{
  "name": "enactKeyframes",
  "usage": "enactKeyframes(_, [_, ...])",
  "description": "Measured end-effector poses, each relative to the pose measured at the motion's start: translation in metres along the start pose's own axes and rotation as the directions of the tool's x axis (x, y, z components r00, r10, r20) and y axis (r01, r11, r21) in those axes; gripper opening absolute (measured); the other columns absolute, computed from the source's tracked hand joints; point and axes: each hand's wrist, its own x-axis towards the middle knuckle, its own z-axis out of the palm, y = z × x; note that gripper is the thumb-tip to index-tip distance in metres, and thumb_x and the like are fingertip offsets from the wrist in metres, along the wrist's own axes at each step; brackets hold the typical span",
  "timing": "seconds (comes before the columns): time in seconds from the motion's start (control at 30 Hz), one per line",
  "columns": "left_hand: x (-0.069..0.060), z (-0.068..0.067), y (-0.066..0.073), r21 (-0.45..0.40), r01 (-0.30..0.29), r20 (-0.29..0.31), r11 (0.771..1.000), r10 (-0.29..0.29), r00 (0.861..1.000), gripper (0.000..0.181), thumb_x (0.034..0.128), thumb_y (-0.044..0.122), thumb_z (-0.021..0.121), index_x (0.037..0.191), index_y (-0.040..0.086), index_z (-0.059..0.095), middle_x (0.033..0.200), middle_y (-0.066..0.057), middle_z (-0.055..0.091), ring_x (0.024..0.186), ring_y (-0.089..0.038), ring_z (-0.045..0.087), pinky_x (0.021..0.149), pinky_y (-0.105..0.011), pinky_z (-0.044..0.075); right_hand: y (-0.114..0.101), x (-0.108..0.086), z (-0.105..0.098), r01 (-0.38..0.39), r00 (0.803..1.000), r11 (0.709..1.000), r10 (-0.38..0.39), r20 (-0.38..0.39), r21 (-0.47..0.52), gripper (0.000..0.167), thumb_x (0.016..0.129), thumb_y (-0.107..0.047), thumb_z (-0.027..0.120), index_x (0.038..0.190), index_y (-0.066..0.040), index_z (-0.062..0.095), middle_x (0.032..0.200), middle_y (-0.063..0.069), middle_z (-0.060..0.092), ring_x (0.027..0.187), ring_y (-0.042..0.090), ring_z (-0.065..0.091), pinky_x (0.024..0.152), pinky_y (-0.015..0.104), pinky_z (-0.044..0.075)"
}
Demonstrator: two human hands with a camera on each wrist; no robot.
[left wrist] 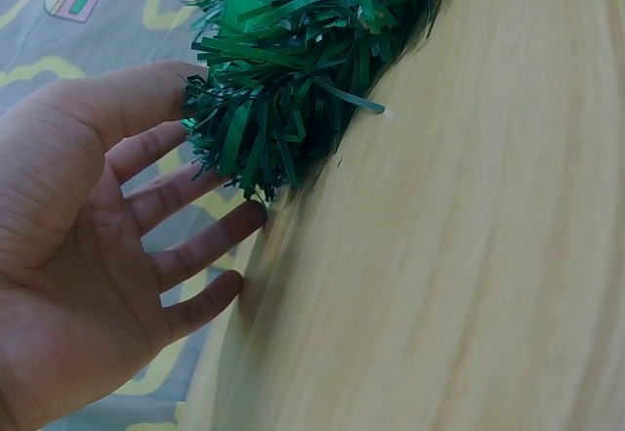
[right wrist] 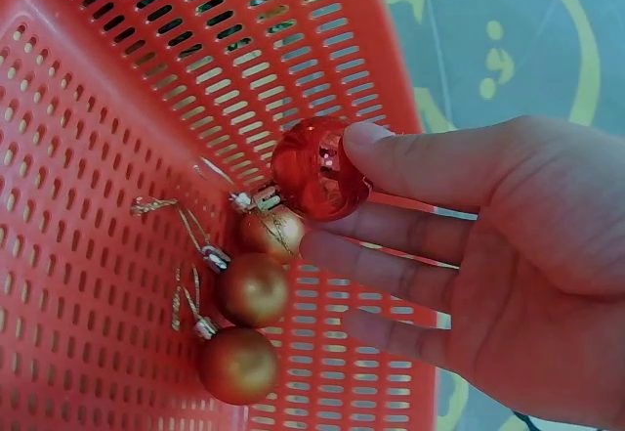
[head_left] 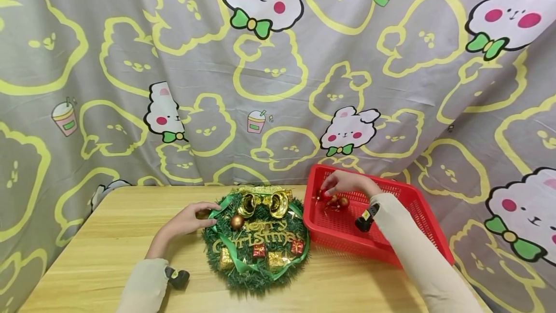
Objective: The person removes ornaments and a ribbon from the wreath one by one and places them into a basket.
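In the head view a green tinsel wreath (head_left: pixel 252 281) with gold bells, a ribbon and gold lettering lies on the table; a brown-gold ball (head_left: pixel 237 222) sits at its upper left. My left hand (head_left: pixel 191 219) touches the wreath's left edge, its fingers spread around the tinsel in the left wrist view. Inside the red basket (head_left: pixel 347 248), my right hand (head_left: pixel 347 182) pinches a shiny red ball (right wrist: pixel 320 169) between thumb and fingers. Beside it in the right wrist view lie a gold ball (right wrist: pixel 273 234) and two matte gold-brown balls (right wrist: pixel 252 290), with looped strings.
The wooden table (head_left: pixel 108 231) extends left of and in front of the wreath. The basket stands at the right, close beside the wreath. A patterned curtain (head_left: pixel 278 86) hangs behind the table and along its right side.
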Motion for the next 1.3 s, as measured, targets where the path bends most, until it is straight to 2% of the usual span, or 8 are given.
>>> enactKeyframes(0.23, [0.000,-0.001,0.001,-0.010,0.007,-0.002,1.000,-0.007,1.000,0.041,0.0944,0.016,0.072,0.133,0.003,0.064,0.141,-0.027,0.059,0.132,-0.050,0.051,0.111,-0.067,0.041,0.001,0.010,0.005,-0.038,0.999,0.999,0.038,0.005,-0.036,0.027,0.097,-0.018,0.070,0.120,-0.005,0.073,0.106,0.003,0.076,0.091,0.013,0.066,0.090,0.034,0.058])
enactKeyframes(0.37, [0.000,0.000,0.001,-0.017,0.003,0.000,1.000,-0.003,1.000,0.042,0.0943,0.016,0.072,0.132,0.002,0.064,0.141,-0.027,0.058,0.132,-0.050,0.051,0.111,-0.067,0.041,0.000,0.009,0.009,-0.079,0.997,0.997,0.079,0.018,0.001,0.028,0.097,-0.018,0.070,0.122,-0.004,0.071,0.099,0.006,0.074,0.089,0.027,0.067,0.091,0.044,0.057])
enactKeyframes(0.47, [0.000,0.000,0.001,-0.008,0.005,0.002,1.000,-0.004,1.000,0.041,0.0946,0.017,0.072,0.133,0.002,0.064,0.141,-0.027,0.058,0.132,-0.051,0.050,0.111,-0.068,0.041,-0.001,0.009,0.011,-0.098,0.995,0.995,0.097,0.023,0.036,0.029,0.097,-0.016,0.070,0.122,-0.003,0.071,0.098,0.007,0.073,0.090,0.033,0.067,0.093,0.051,0.057])
enactKeyframes(0.6, [-0.001,0.000,0.000,0.012,0.013,-0.008,1.000,-0.013,1.000,0.041,0.0943,0.018,0.072,0.132,0.004,0.065,0.141,-0.026,0.059,0.132,-0.050,0.051,0.110,-0.068,0.041,0.000,0.010,0.014,-0.090,0.996,0.995,0.089,0.023,0.047,0.027,0.097,-0.014,0.069,0.120,-0.003,0.071,0.099,0.004,0.073,0.087,0.025,0.065,0.091,0.048,0.058])
enactKeyframes(0.8, [-0.001,0.001,-0.002,0.029,0.013,-0.017,1.000,-0.012,1.000,0.042,0.0932,0.020,0.073,0.132,0.005,0.065,0.139,-0.024,0.061,0.131,-0.050,0.052,0.111,-0.068,0.040,0.002,0.013,0.018,-0.125,0.992,0.990,0.123,0.039,0.062,0.022,0.097,-0.015,0.069,0.116,-0.005,0.073,0.087,0.009,0.068,0.073,0.024,0.060,0.073,0.045,0.057])
enactKeyframes(1.07, [0.000,0.001,-0.001,0.020,0.011,-0.014,1.000,-0.010,1.000,0.042,0.0936,0.019,0.073,0.132,0.004,0.065,0.139,-0.024,0.061,0.130,-0.049,0.053,0.111,-0.066,0.042,0.000,0.011,0.023,-0.123,0.992,0.992,0.123,0.033,-0.002,0.023,0.096,-0.019,0.071,0.114,-0.006,0.073,0.094,0.000,0.070,0.075,0.025,0.064,0.072,0.042,0.058])
enactKeyframes(1.3, [0.001,0.002,0.000,0.029,0.010,-0.015,1.000,-0.010,1.000,0.041,0.0936,0.019,0.073,0.131,0.005,0.065,0.139,-0.024,0.061,0.130,-0.049,0.053,0.111,-0.067,0.041,0.002,0.009,0.025,-0.171,0.985,0.985,0.170,0.040,0.009,0.022,0.097,-0.020,0.070,0.115,-0.007,0.073,0.094,0.005,0.071,0.075,0.028,0.063,0.068,0.043,0.056])
